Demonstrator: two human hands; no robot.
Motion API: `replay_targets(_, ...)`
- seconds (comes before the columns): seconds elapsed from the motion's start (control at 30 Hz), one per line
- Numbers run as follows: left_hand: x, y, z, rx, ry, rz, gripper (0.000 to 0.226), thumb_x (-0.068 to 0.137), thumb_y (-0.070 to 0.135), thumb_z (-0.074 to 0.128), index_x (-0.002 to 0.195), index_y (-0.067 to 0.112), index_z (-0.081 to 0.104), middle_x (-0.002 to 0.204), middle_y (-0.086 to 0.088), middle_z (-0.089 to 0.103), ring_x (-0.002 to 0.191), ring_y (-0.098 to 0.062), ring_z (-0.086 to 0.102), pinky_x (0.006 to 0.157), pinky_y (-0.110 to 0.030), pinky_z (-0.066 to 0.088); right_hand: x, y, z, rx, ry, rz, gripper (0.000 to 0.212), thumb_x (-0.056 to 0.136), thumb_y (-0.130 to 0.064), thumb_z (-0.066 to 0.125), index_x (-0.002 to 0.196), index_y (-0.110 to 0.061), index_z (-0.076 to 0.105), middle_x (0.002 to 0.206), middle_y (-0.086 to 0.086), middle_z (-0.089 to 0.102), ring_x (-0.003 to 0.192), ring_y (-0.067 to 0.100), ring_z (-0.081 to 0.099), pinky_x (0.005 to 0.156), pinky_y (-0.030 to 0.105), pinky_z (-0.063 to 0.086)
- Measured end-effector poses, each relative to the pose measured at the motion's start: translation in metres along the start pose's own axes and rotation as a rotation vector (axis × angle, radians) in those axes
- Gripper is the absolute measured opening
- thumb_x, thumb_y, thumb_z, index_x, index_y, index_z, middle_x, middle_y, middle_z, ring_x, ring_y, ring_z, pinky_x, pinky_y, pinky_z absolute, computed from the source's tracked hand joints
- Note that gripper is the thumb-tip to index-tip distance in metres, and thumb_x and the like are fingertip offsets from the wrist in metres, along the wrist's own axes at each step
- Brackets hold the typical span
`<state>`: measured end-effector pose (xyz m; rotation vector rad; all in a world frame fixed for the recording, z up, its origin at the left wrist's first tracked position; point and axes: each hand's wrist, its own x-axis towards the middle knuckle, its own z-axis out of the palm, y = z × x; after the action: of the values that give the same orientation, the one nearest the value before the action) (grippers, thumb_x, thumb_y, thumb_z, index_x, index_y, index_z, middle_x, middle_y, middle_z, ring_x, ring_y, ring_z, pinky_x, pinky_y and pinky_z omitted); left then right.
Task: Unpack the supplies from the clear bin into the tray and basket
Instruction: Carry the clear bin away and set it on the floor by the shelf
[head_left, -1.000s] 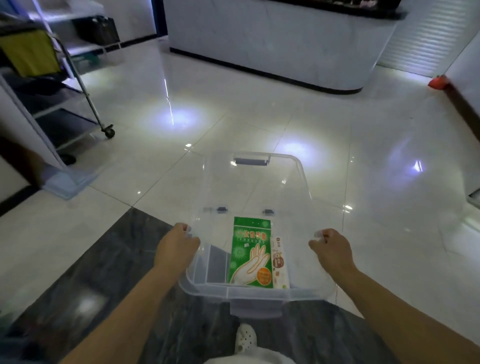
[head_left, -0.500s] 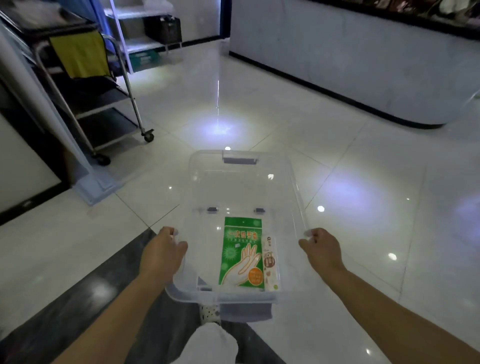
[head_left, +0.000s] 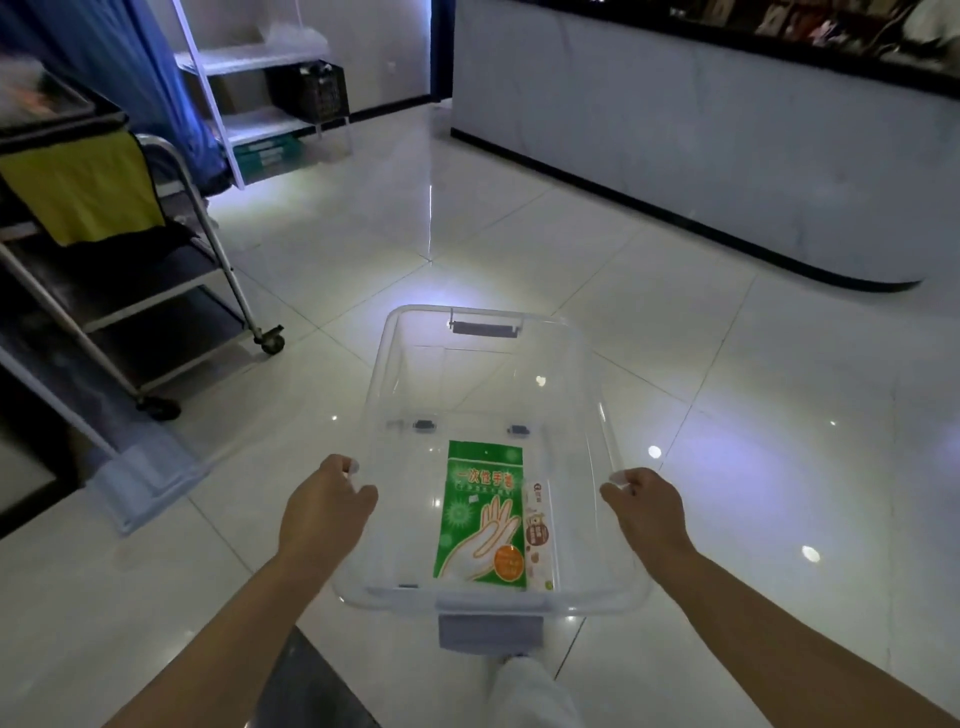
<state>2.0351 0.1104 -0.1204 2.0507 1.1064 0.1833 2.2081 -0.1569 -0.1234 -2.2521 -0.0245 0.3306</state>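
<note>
A person holds a clear bin (head_left: 488, 395) up in the air over the shiny white floor (head_left: 727, 467). The left hand (head_left: 324, 512) has its grip curled over the bin's left rim, and the right hand (head_left: 647, 506) has its grip curled over the right rim. Inside the bin, at the end near the person, lies a flat green pack of gloves (head_left: 483, 517). A thin white pack (head_left: 539, 535) lies right beside it, on its right. A metal cart (head_left: 156, 291) on wheels, with a yellow cloth (head_left: 78, 187) hanging on it, stands off to the left. A long white bench (head_left: 701, 135) stands far back on the right.
</note>
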Motion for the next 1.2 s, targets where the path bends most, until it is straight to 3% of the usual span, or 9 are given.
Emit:
replay_targets(0.27,0.176,0.098,0.058,-0.044,0.043,-0.087,0.034,0.085,0.019,0.062,0.116,0.009,0.054,0.076,0.001,0.053,0.072,-0.021,0.055,0.063,-0.027,0.038,0.223,-0.067,0.016,0.047,-0.065,-0.033,0.007,0.083,-0.014,0.063,0.087,-0.009,0.060,0.072,0.001,0.057,0.064,0.019,0.053,0.059,0.027,0.043)
replay_targets(0.4,0.257,0.142,0.070,-0.078,0.097,-0.153,0.034,0.085,0.019,0.061,0.117,0.011,0.054,0.079,0.002,0.054,0.073,-0.021,0.056,0.064,-0.028,0.040,0.326,-0.120,0.028,0.023,-0.121,-0.083,0.006,0.082,-0.013,0.062,0.087,-0.014,0.058,0.077,0.001,0.061,0.067,0.018,0.056,0.066,0.030,0.047)
replay_targets(0.5,0.312,0.163,0.070,-0.112,0.150,-0.204,0.032,0.086,0.018,0.061,0.117,0.011,0.054,0.080,0.002,0.054,0.069,-0.016,0.054,0.063,-0.028,0.039,0.392,-0.161,0.046,0.016,-0.160,-0.123,0.009,0.081,-0.014,0.063,0.090,-0.013,0.060,0.080,0.003,0.063,0.067,0.017,0.057,0.061,0.025,0.045)
replay_targets(0.6,0.374,0.179,0.067,-0.150,0.216,-0.233,0.032,0.086,0.015,0.061,0.117,0.010,0.055,0.082,-0.002,0.054,0.071,-0.018,0.053,0.064,-0.028,0.038,0.455,-0.202,0.076,0.000,-0.199,-0.155,0.011,0.081,-0.015,0.063,0.092,-0.014,0.060,0.081,0.003,0.063,0.069,0.017,0.058,0.064,0.027,0.046)
replay_targets(0.77,0.500,0.192,0.055,-0.178,0.262,-0.233,0.033,0.086,0.015,0.061,0.118,0.009,0.054,0.079,-0.002,0.053,0.065,-0.012,0.049,0.052,-0.020,0.034,0.556,-0.270,0.140,0.004,-0.199,-0.184,0.013,0.079,-0.014,0.064,0.091,-0.010,0.063,0.075,0.000,0.061,0.067,0.015,0.055,0.063,0.026,0.043)
replay_targets(1.0,0.688,0.220,0.014,-0.222,0.232,-0.235,0.032,0.085,0.015,0.061,0.115,0.009,0.055,0.078,-0.003,0.055,0.071,-0.021,0.056,0.061,-0.029,0.041,0.685,-0.383,0.227,0.017,-0.176,-0.161,0.015,0.079,-0.015,0.063,0.093,-0.009,0.065,0.083,0.005,0.063,0.067,0.016,0.056,0.064,0.027,0.043)
replay_targets(1.2,0.834,0.257,-0.009,-0.167,0.211,-0.230,0.033,0.083,0.016,0.061,0.115,0.012,0.055,0.079,0.000,0.056,0.069,-0.020,0.054,0.058,-0.027,0.039,0.784,-0.458,0.278,0.086,-0.154,-0.111,0.014,0.078,-0.014,0.065,0.091,-0.010,0.064,0.082,0.005,0.063,0.069,0.018,0.057,0.065,0.031,0.048)
